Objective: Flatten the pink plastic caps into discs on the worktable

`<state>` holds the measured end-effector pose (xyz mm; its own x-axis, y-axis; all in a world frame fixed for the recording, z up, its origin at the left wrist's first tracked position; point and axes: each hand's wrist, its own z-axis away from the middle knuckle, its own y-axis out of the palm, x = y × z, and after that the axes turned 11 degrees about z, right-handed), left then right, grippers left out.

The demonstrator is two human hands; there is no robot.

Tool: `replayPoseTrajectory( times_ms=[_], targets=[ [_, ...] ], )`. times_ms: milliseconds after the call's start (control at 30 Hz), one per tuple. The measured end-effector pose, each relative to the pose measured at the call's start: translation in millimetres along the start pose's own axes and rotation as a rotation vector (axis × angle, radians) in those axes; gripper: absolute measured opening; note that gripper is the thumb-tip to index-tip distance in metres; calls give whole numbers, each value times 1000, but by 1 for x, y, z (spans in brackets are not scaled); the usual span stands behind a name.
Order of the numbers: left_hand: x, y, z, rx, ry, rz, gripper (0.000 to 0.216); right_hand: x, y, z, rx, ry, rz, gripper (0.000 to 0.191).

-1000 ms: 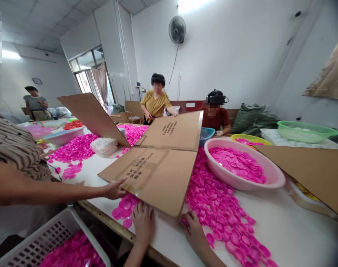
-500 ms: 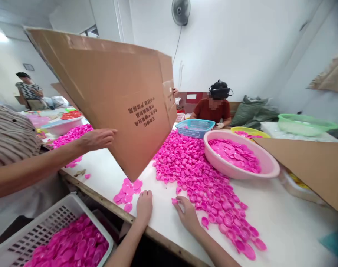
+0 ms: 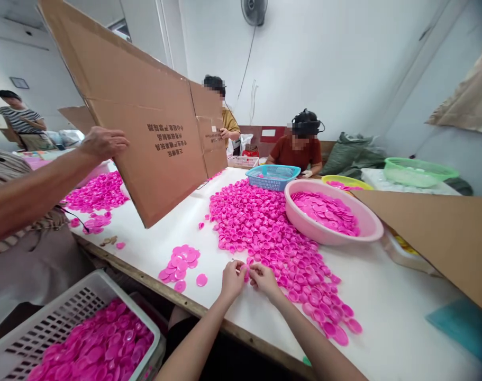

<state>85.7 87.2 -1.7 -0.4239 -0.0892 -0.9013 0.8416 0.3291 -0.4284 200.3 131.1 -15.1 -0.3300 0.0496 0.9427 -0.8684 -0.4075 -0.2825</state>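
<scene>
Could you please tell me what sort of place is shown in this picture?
It looks like a small workshop, perhaps one handling plastic goods. A large heap of pink plastic pieces covers part of the white table, and more pink pieces fill the slotted crate beside it.

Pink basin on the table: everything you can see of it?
The basin is pale pink, wide and rounded, smooth-walled with a plain rim, plastic by its look. It stands open side up on the white table, loaded with flat, brighter pink discs. A heap of pink cups lies along its left side in view; whether they touch is unclear.
</scene>
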Motion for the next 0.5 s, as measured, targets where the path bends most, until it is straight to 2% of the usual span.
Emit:
replayPoseTrajectory(
  times_ms=[133,300,367,433,500],
  targets=[
    [10,4,-5,21,-56,-83,18,-11,4,-6,35,68,19,13],
    [15,-3,-17,179,-119,-150,12,-10,0,-13,165,170,90,14],
    [14,-6,-25,225,-147,-200,17,-5,-3,-16,221,235,134,9],
    [9,-7,-32,218,-151,-267,25,2,-5,-19,272,287,186,6],
    [2,-3,-37,168,-120,-330,27,8,-4,-21,319,308,229,11]
  ],
)
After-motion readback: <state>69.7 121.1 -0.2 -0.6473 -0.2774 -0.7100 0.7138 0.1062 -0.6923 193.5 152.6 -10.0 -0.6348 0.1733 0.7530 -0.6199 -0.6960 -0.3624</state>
